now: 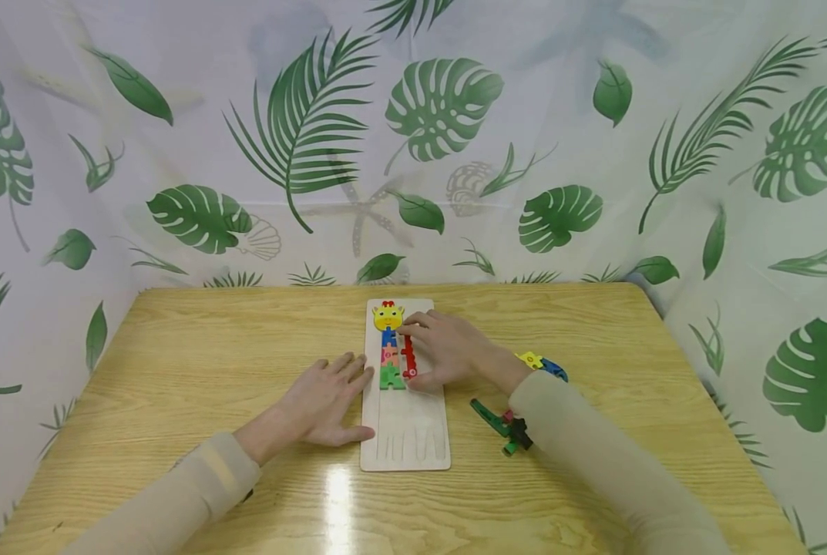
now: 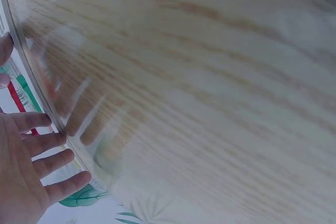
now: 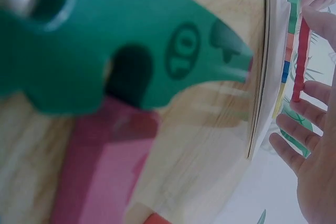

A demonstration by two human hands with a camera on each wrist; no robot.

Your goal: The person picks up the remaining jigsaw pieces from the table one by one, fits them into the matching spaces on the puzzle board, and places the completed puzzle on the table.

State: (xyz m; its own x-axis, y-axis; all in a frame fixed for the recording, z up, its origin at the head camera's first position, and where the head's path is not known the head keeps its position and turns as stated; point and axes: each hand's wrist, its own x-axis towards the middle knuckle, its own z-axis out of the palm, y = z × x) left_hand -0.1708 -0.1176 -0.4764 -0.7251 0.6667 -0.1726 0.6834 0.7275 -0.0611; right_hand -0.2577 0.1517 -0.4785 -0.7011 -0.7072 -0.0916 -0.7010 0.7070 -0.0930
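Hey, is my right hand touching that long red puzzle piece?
Touching: the right wrist view shows the right hand pinching the long red puzzle piece by its ends, between thumb and fingertips.

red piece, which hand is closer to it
Right hand, which grips the red piece; the left hand rests at the left edge of the board, away from the piece.

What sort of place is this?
Probably an indoor tabletop play or filming corner, though the wider room is hidden. A wooden table, leaf-print fabric behind it and at both sides, and a partly filled puzzle board suggest this.
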